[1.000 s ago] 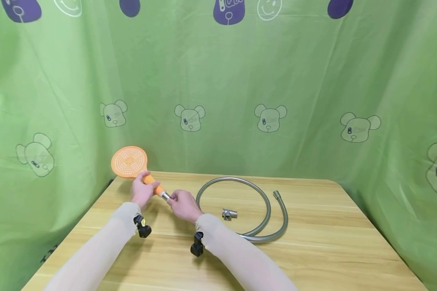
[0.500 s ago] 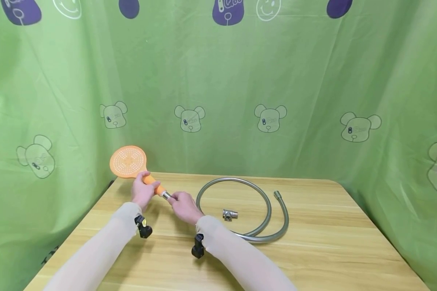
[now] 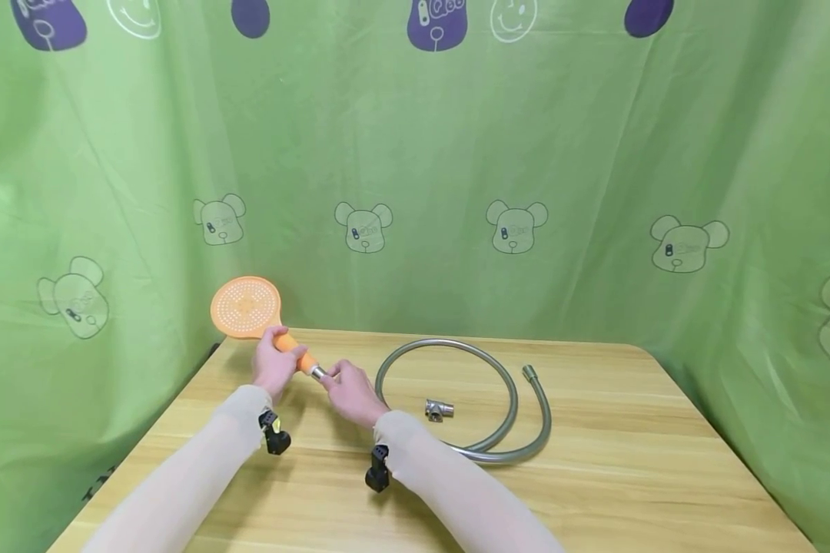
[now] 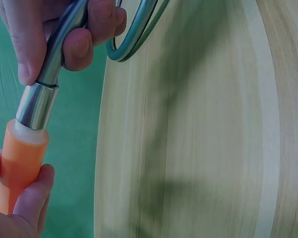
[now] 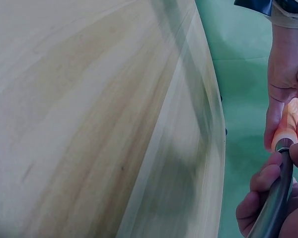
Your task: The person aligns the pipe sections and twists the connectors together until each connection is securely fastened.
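Green curtain (image 3: 429, 138) printed with six pale bear heads, their lettering too small to read with certainty, surrounds one wooden tabletop (image 3: 622, 468). Leftmost, one orange handheld shower head (image 3: 245, 307) is held up at the tabletop's far left corner, its perforated face showing. One left hand (image 3: 273, 367) grasps its handle, fingers and thumb to either side. Next comes one metal collar (image 4: 37, 106), meeting the handle's pale end, and then one right hand (image 3: 354, 395), fingers curled around one grey shower hose (image 3: 516, 393) just behind that collar. Two black wrist cameras (image 3: 275, 439) hang there, one per wrist. Farther right, one chrome tee fitting (image 3: 437, 410) lies inside the hose's single large loop, and the hose's other end (image 3: 529, 373) points toward the tabletop's far edge.
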### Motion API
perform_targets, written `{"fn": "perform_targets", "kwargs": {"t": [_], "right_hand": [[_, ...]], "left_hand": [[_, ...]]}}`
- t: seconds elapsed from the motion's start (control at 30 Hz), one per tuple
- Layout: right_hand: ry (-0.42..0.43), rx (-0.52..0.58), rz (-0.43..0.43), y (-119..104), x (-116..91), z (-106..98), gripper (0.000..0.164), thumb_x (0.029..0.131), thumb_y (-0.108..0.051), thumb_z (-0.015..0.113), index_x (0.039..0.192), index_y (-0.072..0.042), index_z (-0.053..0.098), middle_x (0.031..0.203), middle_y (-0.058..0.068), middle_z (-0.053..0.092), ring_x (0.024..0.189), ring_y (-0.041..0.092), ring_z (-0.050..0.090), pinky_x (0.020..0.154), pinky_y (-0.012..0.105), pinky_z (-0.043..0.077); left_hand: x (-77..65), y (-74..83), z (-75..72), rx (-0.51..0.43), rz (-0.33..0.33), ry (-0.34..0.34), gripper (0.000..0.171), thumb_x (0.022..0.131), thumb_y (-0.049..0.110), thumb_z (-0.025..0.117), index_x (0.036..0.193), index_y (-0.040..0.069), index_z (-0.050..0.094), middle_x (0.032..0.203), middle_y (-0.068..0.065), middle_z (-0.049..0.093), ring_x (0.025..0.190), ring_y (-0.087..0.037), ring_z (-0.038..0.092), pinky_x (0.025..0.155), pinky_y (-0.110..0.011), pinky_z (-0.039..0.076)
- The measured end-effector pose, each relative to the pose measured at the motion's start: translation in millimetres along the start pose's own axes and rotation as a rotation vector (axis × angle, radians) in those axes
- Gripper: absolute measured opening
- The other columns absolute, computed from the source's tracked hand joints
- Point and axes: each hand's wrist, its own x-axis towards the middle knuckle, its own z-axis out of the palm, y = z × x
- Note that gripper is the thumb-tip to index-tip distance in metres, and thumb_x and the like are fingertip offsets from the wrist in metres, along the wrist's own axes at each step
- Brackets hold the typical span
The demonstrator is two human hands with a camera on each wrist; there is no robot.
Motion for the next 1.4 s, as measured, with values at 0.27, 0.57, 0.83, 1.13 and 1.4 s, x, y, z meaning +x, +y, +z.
{"fn": "perform_targets", "kwargs": {"t": [0.27, 0.57, 0.83, 1.13, 1.4], "right_hand": [[-0.001, -0.068, -0.066, 2.3, 1.4, 0.1, 0.018, 0.104, -0.025, 0.052, 0.101, -0.01, 0.063, 0.069, -0.002, 0.053, 0.052, 0.009, 0.043, 0.041, 0.024, 0.035], [0.016, -0.06, -0.074, 4.1, 1.1, 2.8, 0.035, 0.106, -0.026, 0.045, 0.099, -0.001, 0.068, 0.065, -0.003, 0.048, 0.052, 0.01, 0.041, 0.042, 0.024, 0.033], [0.025, -0.017, -0.093, 5.4, -2.4, 3.2, 0.023, 0.095, -0.027, 0.068, 0.104, -0.008, 0.06, 0.073, 0.0, 0.057, 0.055, 0.011, 0.048, 0.044, 0.025, 0.04], [0.027, -0.037, -0.084, 4.7, 0.2, -0.5, 0.019, 0.101, -0.03, 0.06, 0.1, -0.012, 0.056, 0.071, -0.002, 0.054, 0.053, 0.009, 0.044, 0.044, 0.024, 0.037], [0.031, -0.085, -0.119, 2.5, 2.3, -0.2, 0.029, 0.105, -0.032, 0.053, 0.101, -0.006, 0.067, 0.07, -0.002, 0.056, 0.055, 0.01, 0.047, 0.047, 0.025, 0.04]], "left_hand": [[-0.1, -2.9, 0.7, 0.062, 0.011, 0.012, 0.056, 0.092, 0.003, 0.067, 0.143, 0.007, 0.044, 0.134, -0.025, 0.051, 0.101, -0.028, 0.061, 0.071, -0.02, 0.058], [-5.9, -2.6, 2.0, 0.055, -0.004, 0.011, 0.054, 0.093, 0.004, 0.067, 0.143, 0.007, 0.045, 0.135, -0.025, 0.05, 0.1, -0.027, 0.061, 0.072, -0.021, 0.058], [-7.2, -2.4, 1.0, 0.072, 0.011, 0.021, 0.054, 0.092, 0.005, 0.068, 0.142, 0.005, 0.046, 0.133, -0.026, 0.052, 0.098, -0.026, 0.062, 0.07, -0.021, 0.059], [-2.0, -2.1, 4.3, 0.099, 0.033, 0.043, 0.052, 0.09, 0.006, 0.07, 0.138, 0.007, 0.049, 0.128, -0.023, 0.056, 0.093, -0.023, 0.062, 0.068, -0.021, 0.057], [-2.7, 0.3, 2.3, 0.068, 0.024, 0.019, 0.051, 0.093, 0.006, 0.068, 0.14, 0.008, 0.047, 0.131, -0.022, 0.053, 0.097, -0.024, 0.061, 0.07, -0.019, 0.057]]}}
